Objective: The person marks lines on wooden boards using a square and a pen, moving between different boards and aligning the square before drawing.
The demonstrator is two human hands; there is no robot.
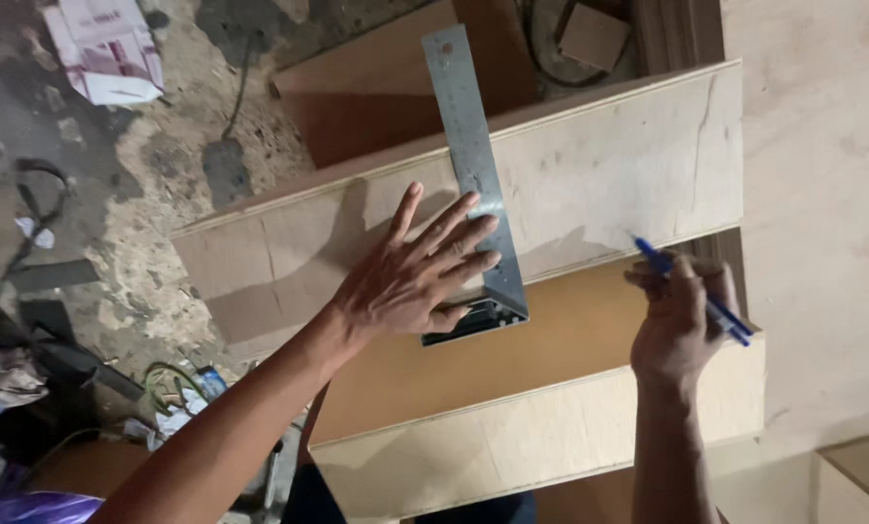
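Steel try square (pixel 475 165) lies flat across the pale plywood board (pixel 609 170), its long blade running from the board's near edge up and slightly leftward past the far edge, its dark stock (pixel 473 322) hooked against the near edge. Left of the board, the dusty floor (pixel 153 165) carries crumpled paper (pixel 105 49) and cables that are hard to make out. The left hand (pixel 415 277) lies open with fingers spread flat, palm down, pressing blade and board together; its fingers hide part of the blade, and the forearm reaches in from the lower left. Right of the square, the right hand (pixel 682 325) is curled round a blue pen (pixel 696 291), tip pointing up-left at the board's near edge, wrist rising from below. A second board (pixel 551 437) lies nearer, partly cut off.
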